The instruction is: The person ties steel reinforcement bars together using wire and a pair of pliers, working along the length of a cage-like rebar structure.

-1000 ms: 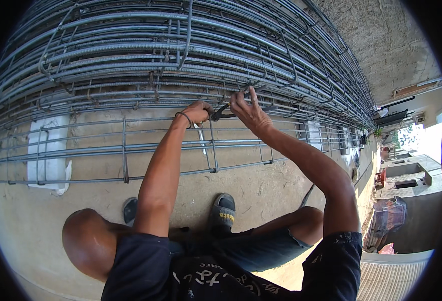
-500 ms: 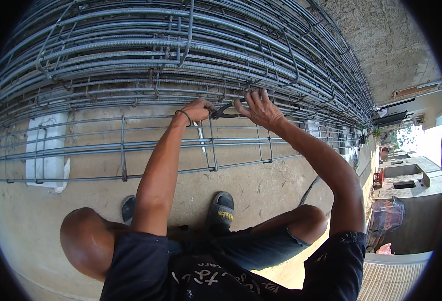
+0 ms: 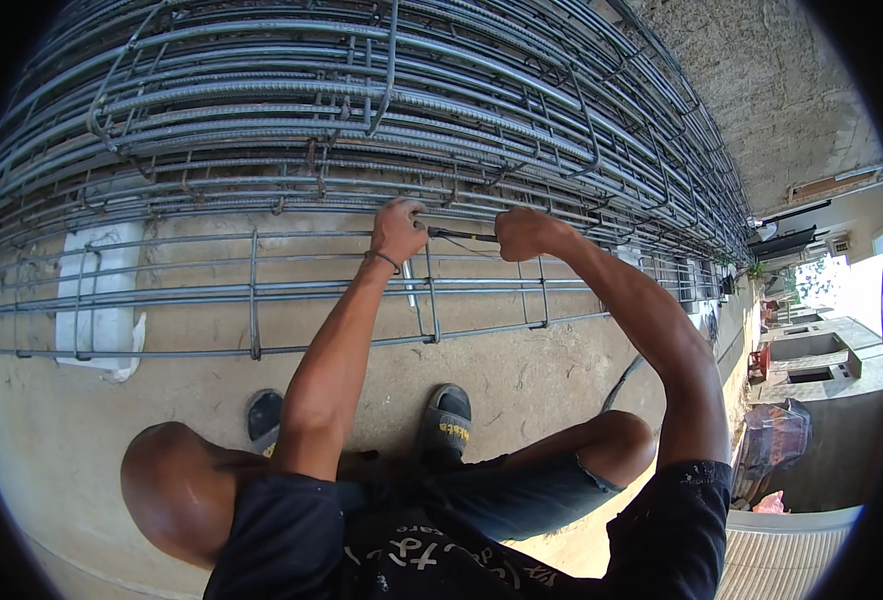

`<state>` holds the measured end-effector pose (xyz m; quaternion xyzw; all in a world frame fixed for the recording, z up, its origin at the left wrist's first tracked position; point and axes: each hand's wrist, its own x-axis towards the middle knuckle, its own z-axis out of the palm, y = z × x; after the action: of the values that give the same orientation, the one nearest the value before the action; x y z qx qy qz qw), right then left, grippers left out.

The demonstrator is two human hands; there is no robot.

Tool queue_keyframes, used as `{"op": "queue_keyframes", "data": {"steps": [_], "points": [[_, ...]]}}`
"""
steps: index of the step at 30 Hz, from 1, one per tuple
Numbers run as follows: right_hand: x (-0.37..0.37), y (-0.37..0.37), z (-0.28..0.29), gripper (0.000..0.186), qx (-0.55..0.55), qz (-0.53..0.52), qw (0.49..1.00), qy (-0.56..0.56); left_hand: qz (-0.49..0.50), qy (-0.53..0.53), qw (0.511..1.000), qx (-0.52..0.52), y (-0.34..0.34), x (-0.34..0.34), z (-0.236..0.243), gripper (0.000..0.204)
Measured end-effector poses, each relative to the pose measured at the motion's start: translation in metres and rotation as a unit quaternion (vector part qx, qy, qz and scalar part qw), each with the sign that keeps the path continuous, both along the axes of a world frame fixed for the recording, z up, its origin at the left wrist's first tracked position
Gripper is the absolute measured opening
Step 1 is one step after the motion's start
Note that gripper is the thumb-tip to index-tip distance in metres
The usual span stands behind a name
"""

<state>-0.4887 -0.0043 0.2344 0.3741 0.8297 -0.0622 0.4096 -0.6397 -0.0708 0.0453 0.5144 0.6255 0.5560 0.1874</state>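
Observation:
My right hand (image 3: 529, 235) is closed around the handles of dark pincers (image 3: 469, 236). Their jaws reach left to the upper corner of a stirrup on a narrow rebar cage (image 3: 341, 291). Close beside the jaws, my left hand (image 3: 398, 232) has its fingers curled in at the cage's top bar; what they pinch, if anything, is hidden. A thin pale rod (image 3: 408, 285) shows just below that hand; whether the hand holds it I cannot tell. A dark band circles my left wrist.
Beyond the narrow cage lies a large stack of rebar cages (image 3: 361, 90). A white block (image 3: 98, 290) supports the cage at left. My sandalled foot (image 3: 445, 425) is on the concrete floor (image 3: 531, 375), with a dark hose or cable (image 3: 621, 382) to its right.
My right hand has turned and closed down on the pincer handles, which were spread before. The pincers now lie nearly level. My left hand has shifted slightly at the bar.

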Motion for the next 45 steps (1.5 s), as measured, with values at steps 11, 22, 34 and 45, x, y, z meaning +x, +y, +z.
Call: {"op": "queue_keyframes", "data": {"steps": [11,22,34,45], "points": [[-0.006,0.035,0.001,0.014,-0.194,-0.200,0.957,-0.076,-0.037,-0.838,0.540,-0.073,-0.033,0.136,0.068,0.051],[0.033,0.041,-0.016,0.016,-0.227,-0.208,0.950,0.051,-0.085,-0.767,0.633,-0.060,-0.002,0.129,0.041,0.037],[-0.007,0.016,0.012,0.045,-0.092,-0.047,0.995,0.003,-0.088,-0.899,0.411,0.121,0.012,0.127,0.031,0.020],[0.000,-0.021,-0.007,0.050,0.199,0.305,0.931,-0.029,-0.118,-0.917,0.348,0.156,0.005,0.127,0.014,0.038]]}}
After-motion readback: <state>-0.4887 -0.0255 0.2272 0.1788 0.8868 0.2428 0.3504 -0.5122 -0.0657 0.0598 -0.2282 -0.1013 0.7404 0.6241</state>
